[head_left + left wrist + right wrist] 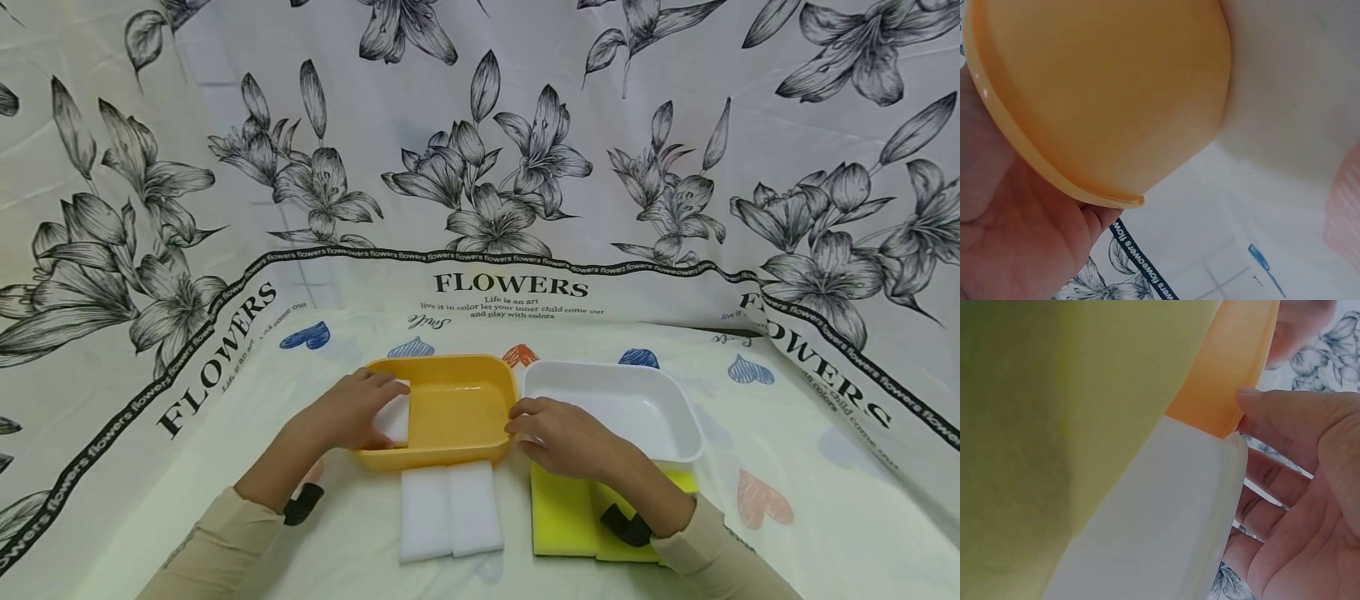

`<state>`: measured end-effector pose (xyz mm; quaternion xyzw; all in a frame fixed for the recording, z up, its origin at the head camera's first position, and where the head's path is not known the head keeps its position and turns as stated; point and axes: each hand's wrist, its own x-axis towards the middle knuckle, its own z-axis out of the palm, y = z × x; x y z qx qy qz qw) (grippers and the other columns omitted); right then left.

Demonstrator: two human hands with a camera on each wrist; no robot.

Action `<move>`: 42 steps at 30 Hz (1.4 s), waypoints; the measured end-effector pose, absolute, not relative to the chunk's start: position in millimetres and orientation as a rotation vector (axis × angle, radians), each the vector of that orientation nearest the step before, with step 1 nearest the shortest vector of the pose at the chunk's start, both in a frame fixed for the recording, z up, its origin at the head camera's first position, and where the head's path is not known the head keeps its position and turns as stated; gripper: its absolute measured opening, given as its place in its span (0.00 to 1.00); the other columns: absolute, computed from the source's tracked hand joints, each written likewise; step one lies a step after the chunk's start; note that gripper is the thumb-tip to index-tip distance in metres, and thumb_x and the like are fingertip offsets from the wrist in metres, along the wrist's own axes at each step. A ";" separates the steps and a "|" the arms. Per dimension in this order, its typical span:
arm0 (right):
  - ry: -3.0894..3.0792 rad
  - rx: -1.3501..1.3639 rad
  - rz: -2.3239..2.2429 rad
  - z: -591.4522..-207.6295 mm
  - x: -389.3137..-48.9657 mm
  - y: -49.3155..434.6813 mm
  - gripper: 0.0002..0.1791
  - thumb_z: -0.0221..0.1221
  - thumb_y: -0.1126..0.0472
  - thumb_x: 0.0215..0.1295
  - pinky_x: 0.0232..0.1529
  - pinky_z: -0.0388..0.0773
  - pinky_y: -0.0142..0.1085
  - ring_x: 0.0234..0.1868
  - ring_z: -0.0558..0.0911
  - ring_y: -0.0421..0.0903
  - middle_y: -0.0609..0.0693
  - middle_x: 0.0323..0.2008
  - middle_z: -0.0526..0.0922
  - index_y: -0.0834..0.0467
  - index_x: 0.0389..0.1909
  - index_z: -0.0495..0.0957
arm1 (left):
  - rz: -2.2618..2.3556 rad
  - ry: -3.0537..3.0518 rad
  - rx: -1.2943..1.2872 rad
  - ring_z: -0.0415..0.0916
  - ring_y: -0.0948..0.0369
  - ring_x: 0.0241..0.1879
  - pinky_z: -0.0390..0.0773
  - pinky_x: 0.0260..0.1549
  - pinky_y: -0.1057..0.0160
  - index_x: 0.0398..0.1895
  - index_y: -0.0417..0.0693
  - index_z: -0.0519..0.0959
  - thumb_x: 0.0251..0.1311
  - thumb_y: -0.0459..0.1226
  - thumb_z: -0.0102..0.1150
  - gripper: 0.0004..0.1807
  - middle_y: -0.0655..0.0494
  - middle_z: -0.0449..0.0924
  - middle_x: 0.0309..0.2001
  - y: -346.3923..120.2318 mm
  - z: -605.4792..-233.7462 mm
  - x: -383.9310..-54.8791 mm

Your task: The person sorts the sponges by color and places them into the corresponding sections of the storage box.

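An orange tray [457,412] and a white tray [630,408] stand side by side on the table. My left hand [358,408] reaches over the orange tray's left rim and holds a white sponge [395,419] upright inside it. In the left wrist view my palm [1016,250] lies under the orange tray's outer wall [1104,94]; the sponge is hidden there. My right hand [558,433] rests where the two trays meet. Its thumb touches the orange rim [1229,375], and its relaxed fingers [1272,512] lie by the white tray's rim [1160,519].
Two white sponges [450,508] lie side by side in front of the orange tray. Yellow sponges [562,517] lie in front of the white tray, partly under my right wrist. A flower-printed cloth [480,167] walls in the table at the back and both sides.
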<state>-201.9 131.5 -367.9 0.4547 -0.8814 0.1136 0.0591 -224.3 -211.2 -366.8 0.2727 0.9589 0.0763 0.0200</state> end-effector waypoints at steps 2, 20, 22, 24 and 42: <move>-2.667 1.376 0.347 -367.9 -201.6 131.8 0.13 0.67 0.65 0.63 0.50 0.81 0.39 0.50 0.81 0.48 0.52 0.51 0.83 0.60 0.48 0.85 | 0.221 2.975 0.857 0.66 0.42 0.63 0.66 0.62 0.40 0.62 0.48 0.76 0.47 0.54 0.78 0.40 0.47 0.74 0.63 -211.5 -368.4 -225.8; -2.676 1.378 0.359 -368.1 -201.4 131.8 0.13 0.67 0.66 0.63 0.51 0.80 0.38 0.50 0.81 0.48 0.52 0.51 0.83 0.61 0.48 0.85 | 0.100 2.938 0.824 0.76 0.47 0.52 0.74 0.57 0.45 0.62 0.48 0.79 0.54 0.55 0.72 0.35 0.46 0.79 0.56 -205.4 -372.6 -228.6; -2.678 1.376 0.357 -368.6 -201.8 132.1 0.13 0.67 0.66 0.63 0.51 0.80 0.38 0.50 0.81 0.48 0.52 0.51 0.83 0.61 0.49 0.85 | 0.087 2.933 0.840 0.75 0.46 0.52 0.74 0.57 0.44 0.62 0.50 0.79 0.55 0.54 0.72 0.33 0.45 0.79 0.56 -204.6 -371.7 -227.8; -2.680 1.374 0.355 -368.9 -202.0 132.2 0.13 0.67 0.66 0.63 0.51 0.80 0.38 0.50 0.81 0.48 0.52 0.51 0.83 0.61 0.49 0.85 | 0.064 2.932 0.865 0.76 0.44 0.52 0.75 0.56 0.43 0.61 0.52 0.80 0.56 0.53 0.71 0.31 0.43 0.79 0.56 -204.2 -370.7 -227.2; -2.699 1.366 0.347 -369.3 -201.6 131.7 0.14 0.68 0.65 0.62 0.52 0.80 0.39 0.52 0.81 0.49 0.53 0.52 0.83 0.61 0.50 0.85 | 0.064 2.919 0.852 0.76 0.52 0.40 0.79 0.47 0.49 0.57 0.52 0.83 0.67 0.50 0.61 0.20 0.48 0.80 0.48 -200.0 -368.5 -226.3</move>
